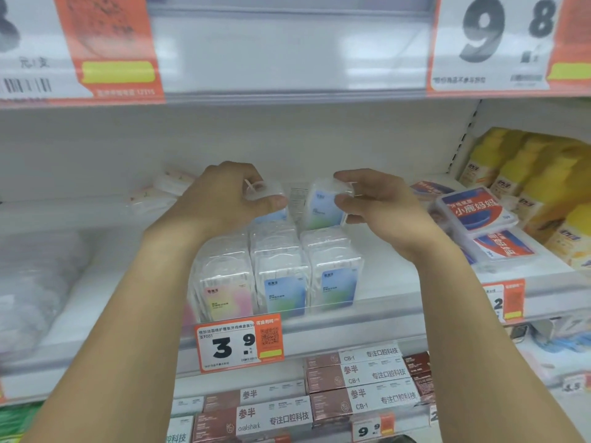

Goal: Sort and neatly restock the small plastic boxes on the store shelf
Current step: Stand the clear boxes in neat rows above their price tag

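Shelf lip, 6 o'clock: orange-and-white paper price tag (pixel 239 343) marked 3.9, clipped to the white metal store shelf (pixel 399 276).

Front rank, just behind the tag: three rows of small clear plastic boxes standing upright, face forward. The pink-labelled clear box (pixel 224 282) leads the row at 7 o'clock; the blue-green-labelled clear box (pixel 281 290) stands in the middle; a second blue-labelled clear box (pixel 335 282) at 5 o'clock. Rows sit touching, fronts roughly level. Judged largely done.

Mid-depth, 11 o'clock: left hand (pixel 224 196), fingers curled round a clear box with a blue label (pixel 267 199), held above the middle row.

Mid-depth, 1 o'clock: right hand (pixel 374 199) pinching a tilted clear box with a blue-green label (pixel 323 206) above the right row. Both boxes are not yet seated.

Far, 10 o'clock: pale flat packets (pixel 166 190) lying loose and blurred, apparently unsorted.

Far, 3 o'clock: red-and-blue lidded white tubs (pixel 473 212), stacked askew.
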`<state>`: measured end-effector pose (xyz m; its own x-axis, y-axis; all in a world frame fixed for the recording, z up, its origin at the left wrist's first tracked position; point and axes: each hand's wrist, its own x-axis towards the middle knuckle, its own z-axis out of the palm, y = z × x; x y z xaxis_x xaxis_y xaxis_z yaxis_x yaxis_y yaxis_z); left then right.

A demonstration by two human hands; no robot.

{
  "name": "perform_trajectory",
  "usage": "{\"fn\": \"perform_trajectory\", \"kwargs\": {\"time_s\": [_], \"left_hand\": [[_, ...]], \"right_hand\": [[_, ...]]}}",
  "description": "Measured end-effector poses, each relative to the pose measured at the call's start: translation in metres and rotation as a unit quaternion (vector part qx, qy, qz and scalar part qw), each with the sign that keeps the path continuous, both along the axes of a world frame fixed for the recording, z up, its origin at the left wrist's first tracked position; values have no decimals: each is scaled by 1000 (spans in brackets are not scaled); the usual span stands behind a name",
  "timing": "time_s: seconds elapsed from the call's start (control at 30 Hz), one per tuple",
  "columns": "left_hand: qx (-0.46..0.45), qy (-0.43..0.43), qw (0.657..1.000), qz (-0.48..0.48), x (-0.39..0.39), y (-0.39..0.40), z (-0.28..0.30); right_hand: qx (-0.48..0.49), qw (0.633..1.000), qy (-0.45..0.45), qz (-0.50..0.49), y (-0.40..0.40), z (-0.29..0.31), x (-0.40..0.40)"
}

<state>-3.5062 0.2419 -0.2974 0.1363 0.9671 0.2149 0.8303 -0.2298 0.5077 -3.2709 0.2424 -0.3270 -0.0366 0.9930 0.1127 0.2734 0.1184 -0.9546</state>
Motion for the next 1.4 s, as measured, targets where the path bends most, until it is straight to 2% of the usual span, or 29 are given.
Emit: {"fn": "perform_trajectory", "kwargs": {"time_s": [0.13, 0.23, 0.43, 0.73, 1.13, 1.23, 1.33, 1.4], "left_hand": [[-46, 26, 998, -19, -1, 0, -2], [-80, 13, 996, -27, -2, 2, -6], [-105, 22, 993, -53, -6, 6, -11], [-114, 5, 991, -64, -8, 7, -13], [-139, 47, 988, -47, -1, -1, -8], [-136, 49, 989, -42, -1, -2, -8], [-135, 44, 989, -37, -4, -3, -8], [-135, 34, 989, -40, -6, -4, -7]], "right_hand": [[-28, 998, -18, 44, 0, -3, 1], [-58, 996, -9, 73, 0, -5, 0], [-105, 987, -36, 114, -1, -5, 1], [-153, 980, -24, 121, -4, -6, -1], [-193, 973, 5, 129, 1, -7, 1], [-193, 976, 15, 96, 17, -3, 5], [-138, 988, -71, 7, 51, -4, 3], [-98, 983, -155, 8, 78, -6, -5]]}}
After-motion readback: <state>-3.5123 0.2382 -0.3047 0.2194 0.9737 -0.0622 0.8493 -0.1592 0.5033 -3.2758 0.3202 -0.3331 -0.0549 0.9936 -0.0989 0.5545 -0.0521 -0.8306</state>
